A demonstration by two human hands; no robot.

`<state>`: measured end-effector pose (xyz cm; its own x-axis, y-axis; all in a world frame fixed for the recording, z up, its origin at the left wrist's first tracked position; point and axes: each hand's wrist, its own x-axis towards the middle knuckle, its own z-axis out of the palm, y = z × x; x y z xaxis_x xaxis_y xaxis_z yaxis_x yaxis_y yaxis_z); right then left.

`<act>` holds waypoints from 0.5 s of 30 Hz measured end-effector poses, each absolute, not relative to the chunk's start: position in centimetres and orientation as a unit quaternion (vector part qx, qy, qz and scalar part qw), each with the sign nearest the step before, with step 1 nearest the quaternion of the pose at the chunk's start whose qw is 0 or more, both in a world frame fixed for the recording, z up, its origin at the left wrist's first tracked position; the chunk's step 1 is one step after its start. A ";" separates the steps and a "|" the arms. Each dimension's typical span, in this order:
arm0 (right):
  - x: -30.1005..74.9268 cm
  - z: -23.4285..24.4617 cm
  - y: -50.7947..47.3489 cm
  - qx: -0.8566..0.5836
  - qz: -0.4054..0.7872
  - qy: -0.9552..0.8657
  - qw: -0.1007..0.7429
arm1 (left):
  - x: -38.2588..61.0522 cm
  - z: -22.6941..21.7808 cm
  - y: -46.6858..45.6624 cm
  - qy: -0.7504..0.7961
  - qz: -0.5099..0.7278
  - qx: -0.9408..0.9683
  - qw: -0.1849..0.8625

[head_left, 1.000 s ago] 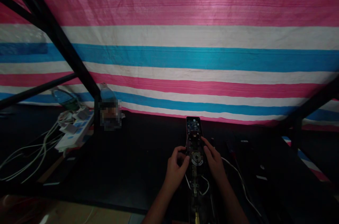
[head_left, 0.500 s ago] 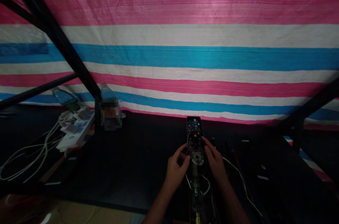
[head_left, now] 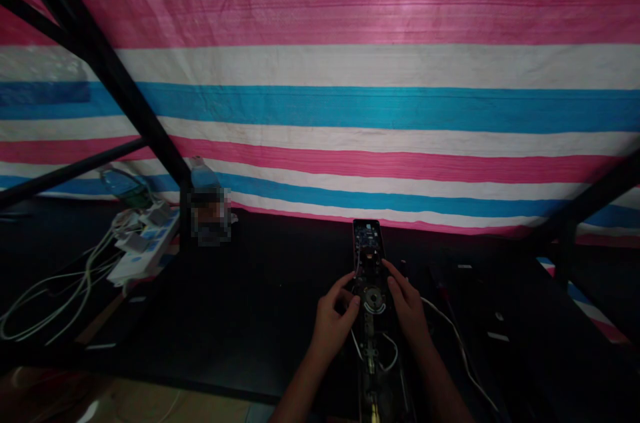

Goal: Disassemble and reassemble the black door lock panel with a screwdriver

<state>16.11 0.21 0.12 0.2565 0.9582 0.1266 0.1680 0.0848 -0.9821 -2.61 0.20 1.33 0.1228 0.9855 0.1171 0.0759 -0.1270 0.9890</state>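
A long, narrow electronic device [head_left: 373,326], which looks like an opened electronic door lock, lies lengthwise in front of me with its inside facing up. At its far end shows a dark circuit board [head_left: 367,236]; a round metal part with a white curved strip sits near its middle. My left hand [head_left: 336,313] grips its left edge, thumb and index finger bent towards each other. Along the right edge, my right hand [head_left: 406,303] holds it with thumb and fingers. White wires [head_left: 389,350] loop over its lower half. Dim light hides what the fingertips touch.
On the black table [head_left: 240,316], a white power strip [head_left: 145,253] with plugs and tangled cables lies at left. Beside a black frame post stands a blurred-out bottle [head_left: 207,210]. A pale cable [head_left: 457,336] and a dark screwdriver-like tool [head_left: 440,280] lie right. Striped sheeting [head_left: 350,110] hangs behind.
Almost nothing differs. Both hands keep their places on the device, and the view has shifted very slightly.
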 end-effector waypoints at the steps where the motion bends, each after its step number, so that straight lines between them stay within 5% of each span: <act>1: 16.1 0.1 0.2 -0.571 0.360 -0.491 0.550 | -2.6 1.4 0.2 0.458 0.479 0.578 0.476; 15: 16.2 -0.4 0.2 -0.572 0.351 -0.494 0.553 | -2.5 1.3 0.0 0.470 0.482 0.584 0.454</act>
<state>16.24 0.17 -0.36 0.2660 0.9530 0.1453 0.1759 0.1002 -0.9793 -2.52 -0.03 1.31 0.0937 0.9862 0.1366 0.1108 -0.1467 0.9830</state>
